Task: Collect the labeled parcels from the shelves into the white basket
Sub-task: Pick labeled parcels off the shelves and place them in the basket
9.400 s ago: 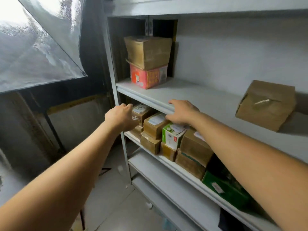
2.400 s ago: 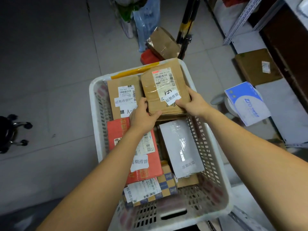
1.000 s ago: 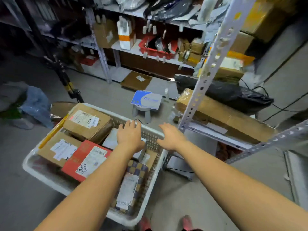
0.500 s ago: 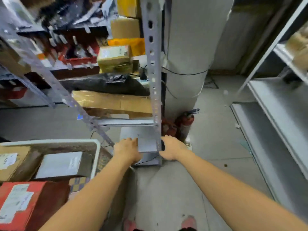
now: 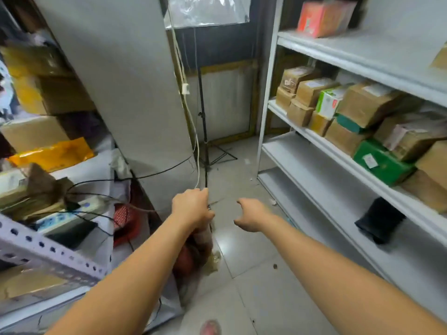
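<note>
Both my hands hang empty over the floor in the aisle. My left hand point(image 5: 192, 205) has loosely curled fingers and holds nothing; my right hand point(image 5: 251, 213) is relaxed with fingers spread. To the right stands a white shelf unit point(image 5: 314, 141). Its middle shelf carries several brown labeled parcels point(image 5: 312, 89), a white-green box point(image 5: 329, 100) and a green box point(image 5: 379, 162). An orange-red box point(image 5: 324, 16) sits on the upper shelf. The white basket is out of view.
A grey pillar point(image 5: 125, 93) with hanging cables rises ahead on the left. A perforated metal rack point(image 5: 48, 250) with boxes, a yellow bag point(image 5: 52, 153) and a power strip is at left. A light stand point(image 5: 204, 131) stands at the back. A black pouch point(image 5: 378, 220) lies on the lower right shelf.
I have turned from the basket and the metal rack to the aisle facing the white shelves. Both hands left the basket rim and now hang free.
</note>
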